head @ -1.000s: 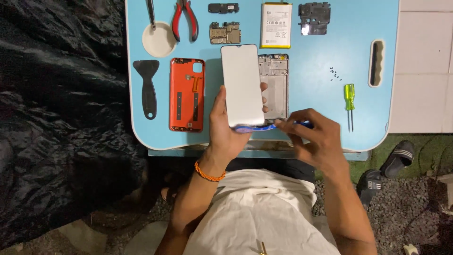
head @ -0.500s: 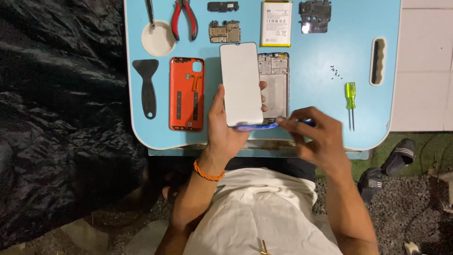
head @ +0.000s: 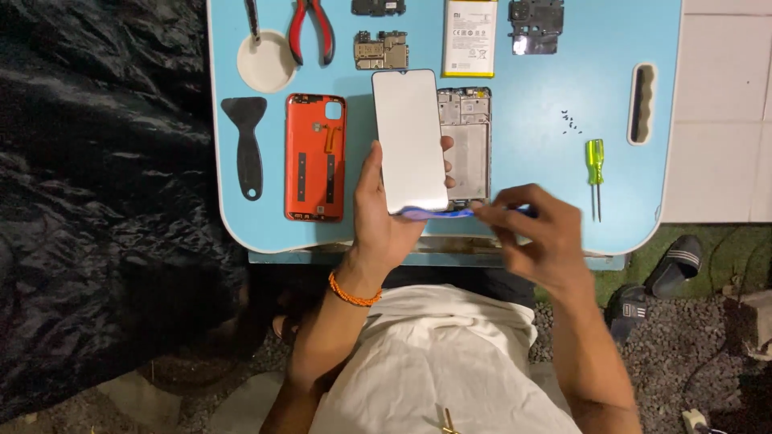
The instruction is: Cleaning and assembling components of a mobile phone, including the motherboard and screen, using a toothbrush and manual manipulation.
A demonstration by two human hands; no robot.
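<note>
Barely shifted, left hand [head: 384,221] grips white screen panel [head: 410,138] — right hand [head: 537,235] pinches blue pry tool [head: 438,213].

Screen panel [head: 410,138] glossy glass; blue table [head: 531,145] smooth plastic; black sheet [head: 96,201] shiny, crinkled.

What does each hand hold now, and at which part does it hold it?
The left hand holds the white screen panel at its lower end, thumb on one long edge, fingers on the other. The right hand pinches one end of a blue pry tool.
</note>
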